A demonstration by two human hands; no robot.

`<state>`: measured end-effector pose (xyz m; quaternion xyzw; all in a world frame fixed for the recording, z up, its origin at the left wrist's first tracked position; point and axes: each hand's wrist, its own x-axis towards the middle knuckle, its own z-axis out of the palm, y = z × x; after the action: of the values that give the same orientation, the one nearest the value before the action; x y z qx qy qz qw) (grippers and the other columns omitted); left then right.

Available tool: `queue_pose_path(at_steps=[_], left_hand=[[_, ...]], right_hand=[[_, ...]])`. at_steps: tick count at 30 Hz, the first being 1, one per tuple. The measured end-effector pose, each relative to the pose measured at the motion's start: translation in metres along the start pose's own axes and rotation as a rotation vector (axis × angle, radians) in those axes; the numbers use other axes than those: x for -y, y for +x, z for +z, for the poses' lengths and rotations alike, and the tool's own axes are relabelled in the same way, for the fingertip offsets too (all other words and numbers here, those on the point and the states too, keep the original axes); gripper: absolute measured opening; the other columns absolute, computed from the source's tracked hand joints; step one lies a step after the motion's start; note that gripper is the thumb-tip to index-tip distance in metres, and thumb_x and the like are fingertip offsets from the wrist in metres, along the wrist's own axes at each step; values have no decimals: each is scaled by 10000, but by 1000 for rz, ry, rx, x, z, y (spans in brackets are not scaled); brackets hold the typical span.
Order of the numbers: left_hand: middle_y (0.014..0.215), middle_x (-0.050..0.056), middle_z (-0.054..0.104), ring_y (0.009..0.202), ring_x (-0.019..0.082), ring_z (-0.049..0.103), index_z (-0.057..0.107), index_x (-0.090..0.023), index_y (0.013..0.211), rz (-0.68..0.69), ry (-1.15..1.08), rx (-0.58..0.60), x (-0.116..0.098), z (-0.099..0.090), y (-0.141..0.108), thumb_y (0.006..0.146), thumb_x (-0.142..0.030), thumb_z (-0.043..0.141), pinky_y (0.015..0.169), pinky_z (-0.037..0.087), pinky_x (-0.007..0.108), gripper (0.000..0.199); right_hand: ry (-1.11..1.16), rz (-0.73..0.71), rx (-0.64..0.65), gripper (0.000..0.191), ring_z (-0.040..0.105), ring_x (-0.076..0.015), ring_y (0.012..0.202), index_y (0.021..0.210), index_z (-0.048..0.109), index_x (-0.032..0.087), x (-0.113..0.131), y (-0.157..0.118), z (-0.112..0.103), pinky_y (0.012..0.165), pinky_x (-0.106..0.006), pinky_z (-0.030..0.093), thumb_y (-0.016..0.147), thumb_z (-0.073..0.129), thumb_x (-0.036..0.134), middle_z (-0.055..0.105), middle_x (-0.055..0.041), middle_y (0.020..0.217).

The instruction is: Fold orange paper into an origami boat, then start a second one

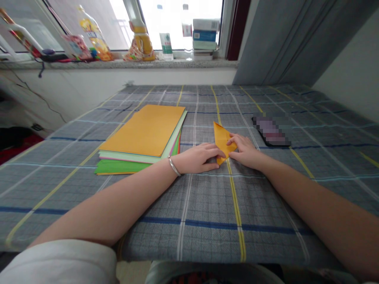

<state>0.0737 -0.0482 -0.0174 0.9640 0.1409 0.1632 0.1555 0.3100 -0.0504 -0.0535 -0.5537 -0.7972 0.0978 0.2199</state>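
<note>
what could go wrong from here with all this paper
The folded orange paper could crease crookedly, as the left hand and right hand touch it on a plaid tablecloth that may give. The silver bangle sits close to the paper stack, whose edges are misaligned, so a careless sweep might scatter it.

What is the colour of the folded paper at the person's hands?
The folded paper is orange-yellow; it shows in the head view.
</note>
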Motion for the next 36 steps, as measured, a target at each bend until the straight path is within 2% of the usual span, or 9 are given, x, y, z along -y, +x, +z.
queue_pose_path(at_steps=[6,11,19,26,30,33,36], left_hand=[[1108,116,617,1092,223,561,648,-182,1099,55,47,7,-3,2,2,953,-275,491,1028,415,402,233],[1083,108,624,1066,219,576,667,-189,1067,53,16,-2,-3,0,2,950,-275,500,1014,423,402,221],[1067,94,633,1033,193,592,703,-195,985,40,-15,12,-1,-4,1,959,-272,493,1009,425,367,225],[1068,91,639,1019,190,600,706,-187,886,53,-5,7,-1,-3,-2,947,-248,494,982,445,366,229],[1039,93,646,994,173,612,688,-168,802,33,-119,-42,1,-3,-2,929,-220,513,958,469,335,223],[996,85,651,970,160,616,652,-162,815,-38,-174,-96,2,-1,0,944,-216,473,924,491,321,227],[1074,92,639,1027,184,600,627,-158,983,-205,-40,-177,-1,6,2,940,-245,476,950,486,356,179]], right_hand=[[-50,-15,12,598,406,-360,1336,1240,495,223,5,-3,-1,1108,-588,267,716,663,457,480,-158,1405],[-56,-23,24,721,404,-376,1336,1308,470,242,3,-2,-1,1099,-605,275,679,703,506,472,-150,1412],[47,0,26,665,454,-350,1292,1278,448,245,3,-1,-8,1084,-537,345,680,699,391,481,-125,1403],[61,135,25,698,474,-355,1272,1307,401,248,7,0,-12,1095,-582,303,668,675,306,528,-139,1366],[80,160,0,667,496,-339,1250,1307,415,237,3,2,-8,1078,-559,338,680,641,280,561,-135,1329],[64,197,-51,621,527,-324,1217,1306,444,220,-1,4,-4,1074,-528,359,705,593,263,594,-131,1283],[35,182,-97,628,494,-330,1265,1332,450,202,-1,6,1,1097,-523,341,723,573,299,578,-135,1321]])
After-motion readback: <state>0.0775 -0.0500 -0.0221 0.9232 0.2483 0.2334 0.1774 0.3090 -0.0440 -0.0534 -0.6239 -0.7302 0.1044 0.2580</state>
